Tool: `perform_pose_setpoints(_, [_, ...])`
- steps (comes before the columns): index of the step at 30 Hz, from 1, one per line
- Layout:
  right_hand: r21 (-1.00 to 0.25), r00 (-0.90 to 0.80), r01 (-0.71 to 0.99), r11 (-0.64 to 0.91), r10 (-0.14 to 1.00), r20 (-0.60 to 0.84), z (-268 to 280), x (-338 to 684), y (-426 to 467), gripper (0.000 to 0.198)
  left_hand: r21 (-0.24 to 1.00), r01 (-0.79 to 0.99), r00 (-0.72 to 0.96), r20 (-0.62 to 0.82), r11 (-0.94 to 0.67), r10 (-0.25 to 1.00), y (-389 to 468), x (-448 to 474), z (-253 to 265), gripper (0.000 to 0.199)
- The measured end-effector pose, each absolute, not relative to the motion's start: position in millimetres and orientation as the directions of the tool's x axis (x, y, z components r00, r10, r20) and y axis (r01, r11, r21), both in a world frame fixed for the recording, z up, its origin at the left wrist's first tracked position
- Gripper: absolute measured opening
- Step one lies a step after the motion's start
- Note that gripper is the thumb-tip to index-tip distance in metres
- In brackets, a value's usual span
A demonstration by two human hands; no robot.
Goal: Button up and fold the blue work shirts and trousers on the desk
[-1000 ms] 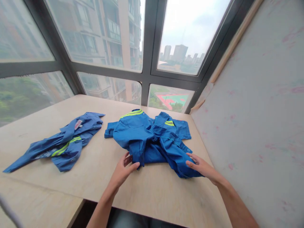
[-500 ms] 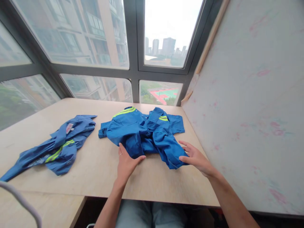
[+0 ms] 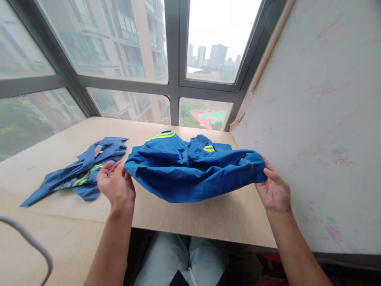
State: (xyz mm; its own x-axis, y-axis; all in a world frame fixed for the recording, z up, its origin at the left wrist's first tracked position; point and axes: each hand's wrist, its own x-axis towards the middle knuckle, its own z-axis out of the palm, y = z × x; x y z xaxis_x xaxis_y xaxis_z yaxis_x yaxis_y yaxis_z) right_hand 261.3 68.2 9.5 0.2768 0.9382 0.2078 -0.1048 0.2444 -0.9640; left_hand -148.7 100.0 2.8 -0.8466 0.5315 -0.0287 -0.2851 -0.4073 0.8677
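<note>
The blue jacket was spread across the middle of the table, its near edge raised above the surface, one end pinched in the left hand and the other clamped in the right hand. The table was exposed along its front edge. Its right edge was bounded by the wall; a second garment was laid on its left side.

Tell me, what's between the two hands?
In the head view, a blue button-front work jacket spans the gap, its near side held by the left hand and right hand.
</note>
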Motion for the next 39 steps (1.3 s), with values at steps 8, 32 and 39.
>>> perform_pose_setpoints(8, [-0.978,0.307,0.181,-0.099,0.951,-0.040,-52.4,271.5,69.1,0.070,0.995,-0.051,-0.808,0.012,-0.090,0.589,45.1,-146.7,-26.5,0.036])
perform_pose_setpoints(32, [-0.677,-0.166,0.714,0.176,0.983,0.081,-80.6,216.2,21.4,0.053,0.484,0.875,-0.215,0.364,0.013,0.906,-9.7,-125.0,-65.1,0.043])
perform_pose_setpoints(39, [-0.635,-0.187,0.727,0.263,0.965,0.185,-130.9,204.1,64.9,0.055,0.587,0.809,-0.156,0.159,0.034,0.975,26.1,-92.6,-92.7,0.037])
